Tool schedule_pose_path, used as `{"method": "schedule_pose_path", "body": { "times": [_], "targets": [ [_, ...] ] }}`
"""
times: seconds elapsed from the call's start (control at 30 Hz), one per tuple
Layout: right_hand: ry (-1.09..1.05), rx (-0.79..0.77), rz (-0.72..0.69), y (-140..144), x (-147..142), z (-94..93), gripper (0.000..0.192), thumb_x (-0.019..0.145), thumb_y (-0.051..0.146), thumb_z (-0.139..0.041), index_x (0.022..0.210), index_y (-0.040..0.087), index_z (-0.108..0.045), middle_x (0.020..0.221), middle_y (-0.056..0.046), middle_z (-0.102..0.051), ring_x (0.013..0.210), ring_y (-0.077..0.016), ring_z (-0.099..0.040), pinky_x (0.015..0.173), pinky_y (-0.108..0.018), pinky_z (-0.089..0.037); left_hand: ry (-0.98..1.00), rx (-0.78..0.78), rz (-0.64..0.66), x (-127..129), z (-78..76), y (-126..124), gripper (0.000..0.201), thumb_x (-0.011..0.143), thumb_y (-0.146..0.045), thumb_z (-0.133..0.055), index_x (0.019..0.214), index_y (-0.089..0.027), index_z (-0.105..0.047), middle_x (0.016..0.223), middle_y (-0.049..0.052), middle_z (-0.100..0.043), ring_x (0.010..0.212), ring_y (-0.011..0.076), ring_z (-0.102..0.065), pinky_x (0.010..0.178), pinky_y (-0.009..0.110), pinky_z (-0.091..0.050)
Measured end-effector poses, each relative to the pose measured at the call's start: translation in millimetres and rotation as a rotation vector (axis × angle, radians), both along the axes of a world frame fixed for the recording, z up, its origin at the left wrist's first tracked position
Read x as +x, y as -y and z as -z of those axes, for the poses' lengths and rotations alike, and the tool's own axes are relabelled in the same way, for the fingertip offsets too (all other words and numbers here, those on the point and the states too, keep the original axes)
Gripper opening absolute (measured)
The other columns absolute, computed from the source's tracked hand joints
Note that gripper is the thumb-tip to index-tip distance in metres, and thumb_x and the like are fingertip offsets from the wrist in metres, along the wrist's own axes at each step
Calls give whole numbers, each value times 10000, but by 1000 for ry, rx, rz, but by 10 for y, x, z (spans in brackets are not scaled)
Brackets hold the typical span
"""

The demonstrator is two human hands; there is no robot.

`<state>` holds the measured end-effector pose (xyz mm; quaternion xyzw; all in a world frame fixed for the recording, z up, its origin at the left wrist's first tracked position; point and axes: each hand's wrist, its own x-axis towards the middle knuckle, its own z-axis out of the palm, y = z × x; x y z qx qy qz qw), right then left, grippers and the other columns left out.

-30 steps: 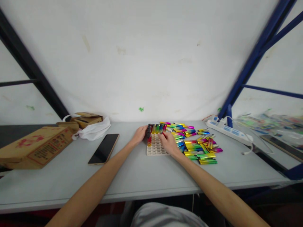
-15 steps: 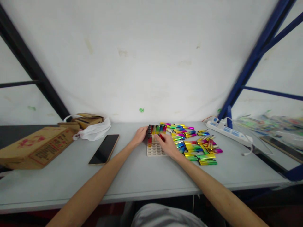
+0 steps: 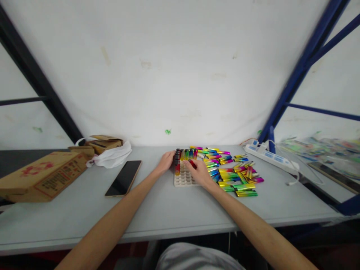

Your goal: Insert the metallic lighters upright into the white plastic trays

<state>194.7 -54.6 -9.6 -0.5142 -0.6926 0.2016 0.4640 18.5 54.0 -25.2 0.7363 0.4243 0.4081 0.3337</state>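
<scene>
A pale tray (image 3: 184,181) with rows of round holes lies on the table in front of me. Upright lighters (image 3: 177,168) with black tops and shiny coloured bodies stand in its left column and along its far row. My left hand (image 3: 166,162) is curled against the tray's far left side, its fingertips partly hidden behind the lighters. Over the middle of the tray, my right hand (image 3: 200,172) pinches a red lighter (image 3: 192,163); its lower end is hidden by the fingers. Right of the tray, loose lighters (image 3: 229,174) lie in a spread pile.
A black phone (image 3: 123,178) lies left of my left forearm. Beyond it are a white plastic bag (image 3: 114,155) and a cardboard box (image 3: 42,174). A white power strip (image 3: 271,157) with a cable lies at the right, near a blue metal frame (image 3: 295,71). A wall (image 3: 180,75) rises behind the table.
</scene>
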Motion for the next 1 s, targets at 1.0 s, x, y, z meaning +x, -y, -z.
{"method": "schedule_pose_path", "body": {
  "times": [1.0],
  "targets": [
    [325,214,-181,66,121,-97,384,1073,467,-424,816,209,-546,835,-40,-606,774,-180,-554,728,-299,-406,-6,11,5,-9,43,-22,496,887,-512,-346,831,-193,-721,916,51,-779,975,269,-657,946,372,-484]
  ]
}}
